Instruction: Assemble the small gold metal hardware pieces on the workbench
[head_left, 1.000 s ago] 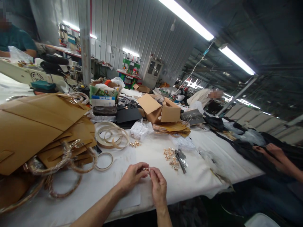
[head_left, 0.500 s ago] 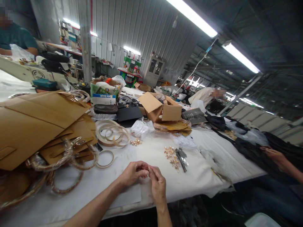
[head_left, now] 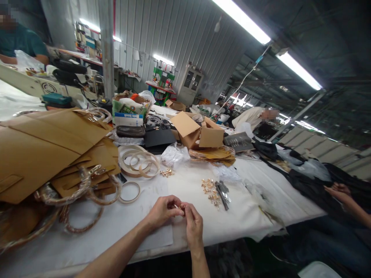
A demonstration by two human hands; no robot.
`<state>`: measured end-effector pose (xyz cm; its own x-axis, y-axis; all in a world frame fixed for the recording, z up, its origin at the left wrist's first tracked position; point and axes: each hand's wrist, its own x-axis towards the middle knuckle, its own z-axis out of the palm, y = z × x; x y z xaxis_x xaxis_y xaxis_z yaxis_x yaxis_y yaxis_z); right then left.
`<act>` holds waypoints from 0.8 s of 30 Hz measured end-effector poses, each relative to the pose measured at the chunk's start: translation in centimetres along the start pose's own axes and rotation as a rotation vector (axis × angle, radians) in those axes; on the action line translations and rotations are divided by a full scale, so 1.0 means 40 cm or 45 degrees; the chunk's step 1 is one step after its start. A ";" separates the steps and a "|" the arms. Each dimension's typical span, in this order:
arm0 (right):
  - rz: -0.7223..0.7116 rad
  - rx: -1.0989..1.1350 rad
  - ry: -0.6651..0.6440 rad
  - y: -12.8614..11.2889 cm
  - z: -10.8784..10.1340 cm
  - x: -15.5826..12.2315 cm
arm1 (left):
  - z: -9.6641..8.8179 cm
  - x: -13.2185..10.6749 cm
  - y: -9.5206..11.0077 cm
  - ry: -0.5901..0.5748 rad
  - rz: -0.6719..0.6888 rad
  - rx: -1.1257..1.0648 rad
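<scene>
Closely, a tiny gold metal fitting, clamped between the fingers of left hand, right hand

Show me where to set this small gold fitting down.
Bare white table covering lies between the loose gold fittings and the larger gold pile, beyond the left hand and right hand. Another strip runs right of that pile, before the crumpled clear plastic. Crowded: the left end, under flat tan panels and plastic-wrapped round handles.

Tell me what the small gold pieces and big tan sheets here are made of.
The small gold fittings look like plated metal, judging by their shine. The big tan flat sheets look matte: leather or heavy card, hard to tell.
</scene>
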<state>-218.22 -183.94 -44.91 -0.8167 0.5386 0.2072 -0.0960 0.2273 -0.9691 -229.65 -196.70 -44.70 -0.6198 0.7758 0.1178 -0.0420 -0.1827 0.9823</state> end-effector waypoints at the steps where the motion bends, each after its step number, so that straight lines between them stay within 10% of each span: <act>1: 0.019 0.014 0.009 -0.001 -0.001 0.000 | 0.001 -0.001 0.000 0.002 -0.004 0.016; 24: 0.015 -0.112 -0.016 0.007 0.003 -0.004 | 0.004 0.000 0.019 0.106 -0.040 0.032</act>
<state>-218.16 -184.06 -45.22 -0.8244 0.5318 0.1938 -0.0366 0.2916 -0.9558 -229.54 -196.75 -43.93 -0.6815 0.7279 0.0752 -0.0435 -0.1428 0.9888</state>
